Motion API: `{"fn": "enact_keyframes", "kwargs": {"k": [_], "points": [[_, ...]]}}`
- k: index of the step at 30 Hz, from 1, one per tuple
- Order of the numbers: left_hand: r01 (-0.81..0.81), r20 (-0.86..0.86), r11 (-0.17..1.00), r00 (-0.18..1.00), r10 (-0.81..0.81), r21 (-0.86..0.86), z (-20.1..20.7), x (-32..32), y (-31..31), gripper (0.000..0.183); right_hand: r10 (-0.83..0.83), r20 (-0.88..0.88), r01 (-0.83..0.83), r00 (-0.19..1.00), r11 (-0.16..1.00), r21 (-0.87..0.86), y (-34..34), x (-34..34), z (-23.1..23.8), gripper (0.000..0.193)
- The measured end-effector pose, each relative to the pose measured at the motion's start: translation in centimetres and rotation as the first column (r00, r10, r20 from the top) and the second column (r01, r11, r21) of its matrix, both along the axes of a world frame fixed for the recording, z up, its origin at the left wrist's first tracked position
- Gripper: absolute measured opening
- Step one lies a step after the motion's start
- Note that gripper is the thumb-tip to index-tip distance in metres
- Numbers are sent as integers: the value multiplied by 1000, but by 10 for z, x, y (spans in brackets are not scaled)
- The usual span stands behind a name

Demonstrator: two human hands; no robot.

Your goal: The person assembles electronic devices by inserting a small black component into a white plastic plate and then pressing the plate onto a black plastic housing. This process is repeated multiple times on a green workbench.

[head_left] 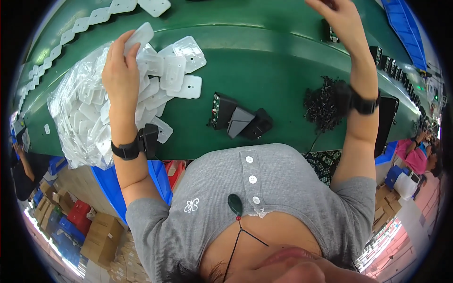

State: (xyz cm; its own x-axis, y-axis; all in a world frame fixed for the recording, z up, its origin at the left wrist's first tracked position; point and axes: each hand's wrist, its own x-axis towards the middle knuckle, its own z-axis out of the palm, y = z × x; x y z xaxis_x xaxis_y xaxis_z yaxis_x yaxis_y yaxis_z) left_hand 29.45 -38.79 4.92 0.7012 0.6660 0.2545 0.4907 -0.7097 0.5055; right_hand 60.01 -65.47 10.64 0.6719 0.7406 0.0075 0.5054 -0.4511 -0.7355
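Left hand point(120, 70) has its thumb and fingers closed on a white plate point(142, 35), lifted above the pile towards the left part of the table, while the right hand point(337, 14) reaches towards the far edge, its fingertips cut off by the picture's border, so whether they grip anything I cannot tell. Largest of all is the green table point(264, 61) itself, its near edge running along the person's grey shirt point(273, 184). On its left part a clear plastic bag point(63, 106) lies full of similar plates, and loose white plates point(173, 74) spill from it towards the middle, overlapping at several angles. At the far right corner shows a blue tray point(406, 35). A row of white plates point(67, 36) follows the far left side, and a row of black units point(391, 66) lines the right side. Near the right end of the near edge, just beside the right forearm, sits a heap of small black parts point(323, 104). Closer to the middle of that edge lie a black housing point(225, 109) with circuitry showing on its left side, a grey wedge-shaped piece point(240, 122) and a black piece point(258, 125), close together. Smaller still, a dark unit with a circuit board point(330, 32) rests just beside the right hand.
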Motion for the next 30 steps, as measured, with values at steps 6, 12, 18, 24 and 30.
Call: {"fn": "enact_keyframes", "kwargs": {"k": [6, 12, 18, 24, 30], "points": [[230, 240, 889, 960, -142, -396, 18, 11, -41, 33, 20, 250, 53, 968, 959, -280, -86, -79, -12, 10], [424, 324, 781, 898, -298, -458, 3, 30, -78, 39, -56, 404, 178, 913, 946, -271, -129, -87, -43, 13], [452, 288, 674, 892, -349, -584, 3, 42, -113, 27, 121, 510, 41, 852, 955, -295, -127, -85, -58, 17], [465, 359, 576, 885, -295, -673, 5, 46, -125, 21, -79, 146, 92, 986, 992, -89, -93, -107, -41, 10], [576, 457, 617, 812, -362, -536, 1, 51, -132, 16, 63, -617, 222, 784, 901, 374, -38, -135, -35, 6]]}}
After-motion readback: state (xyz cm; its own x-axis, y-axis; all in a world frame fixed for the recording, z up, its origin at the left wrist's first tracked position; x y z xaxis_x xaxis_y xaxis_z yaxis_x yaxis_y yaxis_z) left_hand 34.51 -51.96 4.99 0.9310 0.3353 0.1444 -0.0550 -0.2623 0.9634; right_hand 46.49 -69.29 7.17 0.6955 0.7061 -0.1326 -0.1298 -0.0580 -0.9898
